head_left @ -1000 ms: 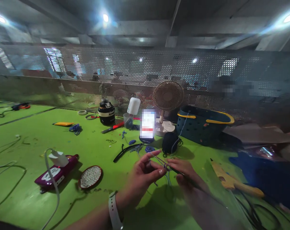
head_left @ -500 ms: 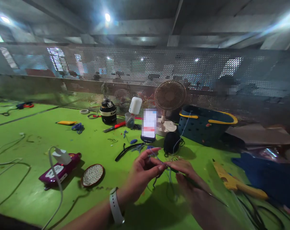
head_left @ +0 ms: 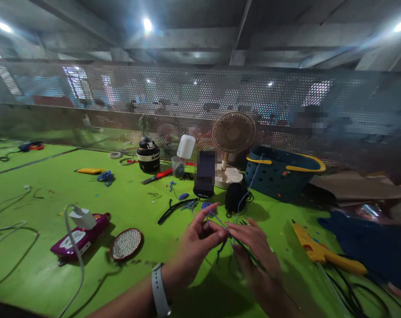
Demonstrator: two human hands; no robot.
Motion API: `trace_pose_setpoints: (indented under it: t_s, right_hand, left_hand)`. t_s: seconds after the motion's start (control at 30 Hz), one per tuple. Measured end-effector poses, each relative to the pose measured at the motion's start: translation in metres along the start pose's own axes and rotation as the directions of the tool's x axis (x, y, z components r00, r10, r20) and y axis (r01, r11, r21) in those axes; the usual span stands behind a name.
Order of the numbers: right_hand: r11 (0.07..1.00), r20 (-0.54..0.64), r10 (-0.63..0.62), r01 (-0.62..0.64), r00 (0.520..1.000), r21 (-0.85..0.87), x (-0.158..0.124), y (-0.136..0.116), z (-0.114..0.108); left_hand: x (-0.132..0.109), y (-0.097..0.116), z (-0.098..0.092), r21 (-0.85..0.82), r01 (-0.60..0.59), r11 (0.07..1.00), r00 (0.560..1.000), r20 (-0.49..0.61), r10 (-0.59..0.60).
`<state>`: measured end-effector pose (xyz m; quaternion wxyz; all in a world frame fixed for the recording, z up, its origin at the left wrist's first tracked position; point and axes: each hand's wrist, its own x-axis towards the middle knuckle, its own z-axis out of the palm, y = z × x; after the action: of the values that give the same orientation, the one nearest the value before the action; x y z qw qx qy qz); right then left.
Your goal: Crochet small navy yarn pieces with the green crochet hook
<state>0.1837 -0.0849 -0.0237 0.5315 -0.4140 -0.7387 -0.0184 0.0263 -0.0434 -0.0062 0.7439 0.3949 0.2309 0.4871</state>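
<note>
My left hand (head_left: 195, 247), with a pale watch strap on its wrist, pinches a small piece of yarn work between thumb and fingers. Its index finger is raised, and a blue-grey yarn strand (head_left: 216, 215) runs over it. Close against it, my right hand (head_left: 258, 254) is closed round a slim crochet hook (head_left: 251, 252) with a green handle. The hook's tip meets the yarn at the left fingertips; fingers hide much of the work. Loose yarn ends dangle below both hands. Behind them sits a dark yarn ball (head_left: 236, 197), with a strand leading up to the blue basket (head_left: 269, 176).
A phone (head_left: 205, 172) on a stand and a beige fan (head_left: 233, 132) are beyond my hands. To the right lies a yellow glue gun (head_left: 322, 251) with cables. On the left are a purple power strip (head_left: 81, 238) and a round studded disc (head_left: 126, 244).
My right hand has turned and its fingers have moved up over the hook, covering more of it. The phone's screen has gone from bright to dark. The view has shifted slightly.
</note>
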Motion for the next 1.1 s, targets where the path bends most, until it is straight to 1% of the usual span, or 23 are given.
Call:
trace_pose_setpoints:
  t_s: [0.13, 0.23, 0.3, 0.37, 0.43, 0.53, 0.6, 0.63, 0.67, 0.7, 0.73, 0.77, 0.8, 0.83, 0.9, 0.93, 1.0, 1.1]
  right_hand:
    - [1.0, 0.056, 0.03, -0.03, 0.998, -0.009, 0.002, -0.005, -0.001]
    - [0.997, 0.126, 0.076, -0.079, 0.989, 0.014, 0.008, -0.008, 0.0]
    - [0.995, 0.142, 0.087, -0.092, 0.986, 0.026, 0.014, -0.009, 0.002]
    - [0.996, 0.141, 0.07, -0.077, 0.987, 0.04, 0.02, -0.008, 0.006]
    - [0.998, 0.159, 0.016, -0.024, 0.987, 0.054, 0.024, -0.008, 0.011]
    - [0.998, 0.188, -0.03, 0.019, 0.982, 0.058, 0.025, -0.003, 0.018]
    - [0.999, 0.195, -0.037, 0.03, 0.98, 0.039, 0.029, 0.008, 0.022]
    - [0.996, 0.203, -0.09, 0.085, 0.975, 0.03, 0.034, 0.016, 0.023]
    - [0.983, 0.248, -0.178, 0.181, 0.952, 0.011, 0.04, 0.026, 0.025]
    - [0.954, 0.327, -0.279, 0.301, 0.903, -0.017, 0.048, 0.038, 0.027]
    - [0.928, 0.382, -0.316, 0.366, 0.868, -0.064, 0.057, 0.051, 0.03]
    - [0.913, 0.417, -0.307, 0.388, 0.856, -0.125, 0.067, 0.064, 0.034]
    - [0.901, 0.464, -0.267, 0.39, 0.845, -0.191, 0.078, 0.076, 0.039]
    - [0.886, 0.475, -0.23, 0.385, 0.85, -0.26, 0.087, 0.087, 0.045]
    - [0.838, 0.401, -0.15, 0.331, 0.904, -0.434, 0.104, 0.105, 0.06]
    - [0.828, 0.376, -0.131, 0.31, 0.917, -0.467, 0.11, 0.111, 0.068]
    - [0.816, 0.354, -0.115, 0.291, 0.928, -0.499, 0.118, 0.121, 0.082]
    - [0.803, 0.332, -0.1, 0.273, 0.938, -0.529, 0.125, 0.127, 0.095]
  left_hand:
    - [-0.001, 0.003, 0.001, -0.088, 0.042, 0.995, 0.999, 0.019, -0.04]
    - [0.0, 0.007, 0.002, -0.102, 0.038, 0.994, 0.999, -0.031, -0.042]
    - [0.001, 0.01, 0.001, -0.113, 0.039, 0.993, 0.996, -0.071, -0.047]
    - [0.003, 0.014, 0.0, -0.135, 0.044, 0.99, 0.994, -0.093, -0.057]
    - [0.003, 0.017, -0.001, -0.139, 0.04, 0.99, 0.993, -0.101, -0.054]
    - [0.005, 0.021, -0.004, -0.102, -0.004, 0.995, 0.992, -0.129, -0.009]
    - [0.007, 0.023, -0.006, -0.074, -0.045, 0.996, 0.985, -0.171, 0.032]
    - [0.008, 0.024, -0.008, -0.057, -0.065, 0.996, 0.978, -0.201, 0.052]
    - [0.01, 0.025, -0.01, -0.044, -0.084, 0.995, 0.969, -0.236, 0.072]
    - [0.012, 0.027, -0.012, -0.032, -0.105, 0.994, 0.958, -0.273, 0.092]
    - [0.014, 0.028, -0.013, -0.025, -0.123, 0.992, 0.945, -0.309, 0.11]
    - [0.016, 0.029, -0.015, -0.021, -0.137, 0.99, 0.933, -0.338, 0.122]
    - [0.018, 0.03, -0.016, -0.02, -0.144, 0.989, 0.923, -0.362, 0.127]
    - [0.019, 0.031, -0.017, -0.021, -0.142, 0.99, 0.918, -0.377, 0.124]
    - [0.02, 0.031, -0.018, -0.031, -0.109, 0.994, 0.917, -0.389, 0.088]
    - [0.021, 0.03, -0.018, -0.04, -0.087, 0.995, 0.921, -0.385, 0.065]
    - [0.02, 0.028, -0.017, -0.064, -0.054, 0.996, 0.928, -0.371, 0.027]
    - [0.02, 0.025, -0.017, -0.094, -0.058, 0.994, 0.928, -0.371, 0.019]
